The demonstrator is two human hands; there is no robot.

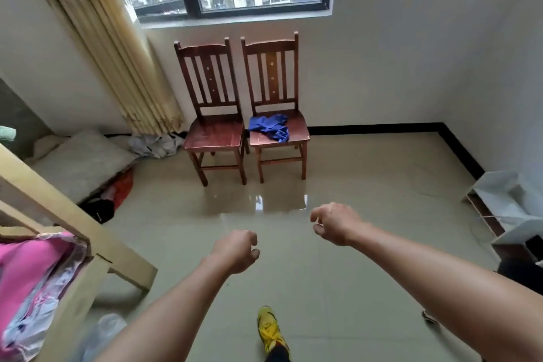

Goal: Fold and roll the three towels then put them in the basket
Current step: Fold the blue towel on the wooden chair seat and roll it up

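A crumpled blue towel (271, 127) lies on the seat of the right wooden chair (276, 88) against the far wall. The left wooden chair (214, 134) beside it has a bare seat. My left hand (236, 250) is held out over the floor, fingers curled in, holding nothing. My right hand (335, 225) is stretched forward at about the same height, fingers loosely curled and apart, also holding nothing. Both hands are well short of the chairs. No basket is in view.
A light wooden frame (88, 241) with pink fabric (26, 267) stands at the left. A grey mat (79, 161) and loose clothes (158, 145) lie under the curtain (117, 47). White boards (505, 206) lean at the right wall. My yellow shoe (270, 329) is on the tiled floor.
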